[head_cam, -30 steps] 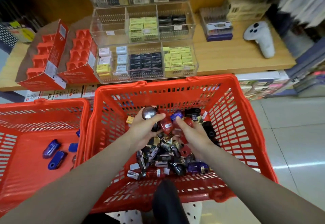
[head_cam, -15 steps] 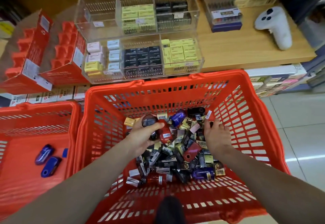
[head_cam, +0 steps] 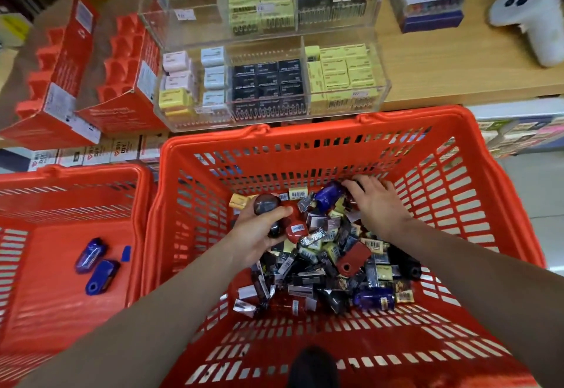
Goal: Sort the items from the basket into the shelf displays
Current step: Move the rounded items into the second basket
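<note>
Your left hand (head_cam: pixel 259 235) grips a dark rounded item (head_cam: pixel 268 213) and a red one (head_cam: pixel 294 229) above the mixed pile (head_cam: pixel 329 265) in the red basket (head_cam: pixel 305 149). Your right hand (head_cam: pixel 377 201) reaches into the pile's far side beside a blue item (head_cam: pixel 328 194), fingers curled, possibly pinching something hidden. The clear shelf displays (head_cam: pixel 268 82) stand just beyond.

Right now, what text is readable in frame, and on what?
"DIY": seems to read so, upside down, on the white boxes under the shelf edge, left.
Price tags on the acrylic display: too small to read.
Barcode stickers on items in the basket: blurred.
White print on the red cartons: blurred.
</note>
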Demonstrator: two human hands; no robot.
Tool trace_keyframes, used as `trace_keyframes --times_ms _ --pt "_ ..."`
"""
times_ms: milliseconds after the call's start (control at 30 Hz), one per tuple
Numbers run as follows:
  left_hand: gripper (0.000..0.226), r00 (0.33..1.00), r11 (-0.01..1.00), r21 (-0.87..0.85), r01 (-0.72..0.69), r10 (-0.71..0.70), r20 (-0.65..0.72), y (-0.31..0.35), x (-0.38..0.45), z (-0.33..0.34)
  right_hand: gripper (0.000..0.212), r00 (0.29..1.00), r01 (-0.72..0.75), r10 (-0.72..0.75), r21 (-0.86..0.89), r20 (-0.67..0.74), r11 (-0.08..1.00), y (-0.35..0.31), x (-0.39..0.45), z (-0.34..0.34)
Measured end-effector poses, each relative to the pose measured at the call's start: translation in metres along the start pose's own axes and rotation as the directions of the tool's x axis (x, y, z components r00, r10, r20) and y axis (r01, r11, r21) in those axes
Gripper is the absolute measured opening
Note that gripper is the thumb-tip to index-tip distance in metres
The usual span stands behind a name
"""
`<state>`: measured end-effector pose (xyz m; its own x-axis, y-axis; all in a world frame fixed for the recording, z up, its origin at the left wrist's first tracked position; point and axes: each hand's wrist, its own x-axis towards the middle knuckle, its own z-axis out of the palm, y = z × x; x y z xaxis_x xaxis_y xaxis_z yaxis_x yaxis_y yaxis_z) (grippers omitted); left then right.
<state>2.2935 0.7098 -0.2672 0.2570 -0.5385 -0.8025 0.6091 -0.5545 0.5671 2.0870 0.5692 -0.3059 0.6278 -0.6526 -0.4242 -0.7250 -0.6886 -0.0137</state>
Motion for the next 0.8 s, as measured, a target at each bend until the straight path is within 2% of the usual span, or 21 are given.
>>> trace_keyframes --times_ms 100,233,367,633,700,733,800 --pt "0.051 1.0 1.0 -0.023 0.003 -0.003 -0.003 -0.002 0.002 -0.003 0.076 0.998 -0.024 0.023 -0.022 -0.051 0.999 -0.002 0.002 0.002" --pt "0.055 1.0 1.0 -0.016 0.004 -0.004 0.003 -0.006 -0.001 -0.004 0.07 0.999 -0.05 0.05 -0.083 -0.009 0.995 -0.005 0.006 -0.006" --pt "0.047 0.999 1.0 -0.029 0.011 -0.01 0.032 -0.008 -0.006 -0.002 0.07 0.997 -0.05 0.053 -0.05 0.057 0.997 -0.003 0.006 -0.013" --pt "0.038 0.998 1.0 -0.031 -0.002 0.004 0.065 -0.012 -0.013 0.0 0.068 0.982 -0.159 0.153 0.047 0.114 0.986 -0.001 -0.009 -0.014" --pt "0.037 0.997 1.0 -0.027 -0.011 0.013 0.07 -0.012 -0.016 0.0 0.064 0.986 -0.158 0.149 0.144 0.071 0.977 -0.002 -0.017 -0.014" --pt "0.037 0.997 1.0 -0.021 -0.02 0.021 0.075 -0.01 -0.018 0.0 0.06 0.99 -0.141 0.144 0.247 0.003 0.959 -0.004 -0.022 -0.014" --pt "0.038 0.996 0.999 -0.01 -0.033 0.034 0.086 -0.007 -0.023 -0.001 0.049 0.972 -0.063 0.178 0.556 -0.155 0.829 -0.012 -0.034 -0.019"
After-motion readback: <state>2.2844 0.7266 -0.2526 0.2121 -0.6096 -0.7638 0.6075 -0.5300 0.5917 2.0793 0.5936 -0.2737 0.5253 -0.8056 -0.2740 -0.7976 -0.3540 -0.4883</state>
